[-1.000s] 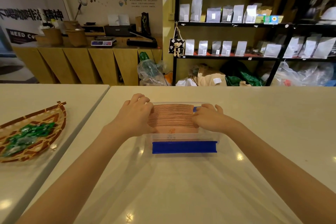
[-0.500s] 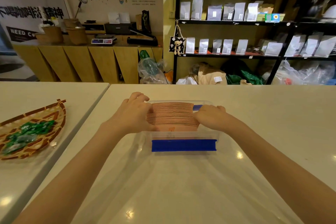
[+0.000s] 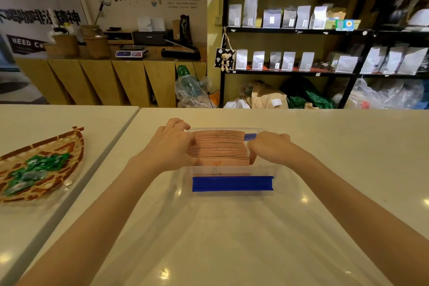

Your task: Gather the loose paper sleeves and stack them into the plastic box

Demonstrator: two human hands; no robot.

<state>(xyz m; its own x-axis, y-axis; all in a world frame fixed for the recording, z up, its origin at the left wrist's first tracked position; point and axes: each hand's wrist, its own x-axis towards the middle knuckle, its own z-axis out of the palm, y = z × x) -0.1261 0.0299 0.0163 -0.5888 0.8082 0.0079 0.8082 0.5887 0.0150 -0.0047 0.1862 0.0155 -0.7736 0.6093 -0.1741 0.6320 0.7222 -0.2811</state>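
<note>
Left hand (image 3: pixel 171 146) and right hand (image 3: pixel 270 147) clamp the paper sleeves (image 3: pixel 218 147) inside the plastic box (image 3: pixel 232 170), fingers curled; uneven pressure could buckle or fan the row.

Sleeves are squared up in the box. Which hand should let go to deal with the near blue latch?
Right, probably. The right hand grips only the end of the paper sleeve stack, near the blue latch on the plastic box. The left hand wraps more of the stack and can steady it.
</note>
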